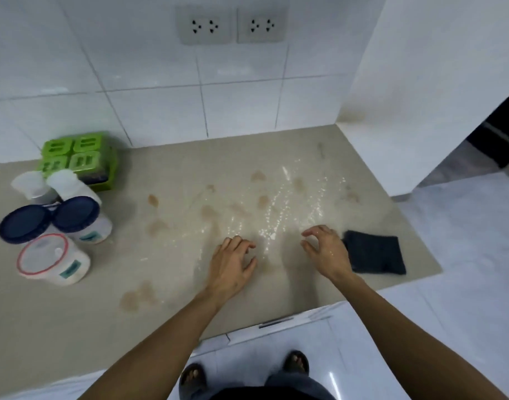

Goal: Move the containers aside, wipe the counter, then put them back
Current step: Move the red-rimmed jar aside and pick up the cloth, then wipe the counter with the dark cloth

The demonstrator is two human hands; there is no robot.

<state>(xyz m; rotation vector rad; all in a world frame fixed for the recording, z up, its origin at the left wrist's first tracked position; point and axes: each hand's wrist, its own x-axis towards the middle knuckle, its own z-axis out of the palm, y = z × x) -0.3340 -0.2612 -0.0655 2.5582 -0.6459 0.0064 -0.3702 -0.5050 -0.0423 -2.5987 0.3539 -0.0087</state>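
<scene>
- Over the middle of the beige stone-look counter [74,327], the left hand [230,267] hangs palm down, its fingers loosely curled and grasping nothing.
- Just to its right, the right hand [324,249] is likewise loosely curled and released, thumb and fingers apart, with nothing between them; its skin looks wet.
- Between and beyond the two hands the counter glistens with a patch of scattered water droplets [279,209], and brownish blotches [156,226] mark the surface around it.
- Beside the right hand, at its outer edge, a dark blue folded cloth [377,252] lies flat near the counter's right end; whether the hand touches it cannot be told.
- Well to the left, the containers stand grouped at the counter's far left side: a white round tub with a red-rimmed clear lid [51,261] nearest, bearing a small teal label too blurred to read.
- Behind it stand two white jars with dark blue round lids [74,216], touching each other; one shows a teal label, also unreadable.
- Farther back are two white capped bottles [65,183], and behind them, near the wall, a green plastic box with four lidded compartments [77,157].
- On the white tiled wall [161,111] above, two grey double sockets [233,24] sit side by side.
</scene>
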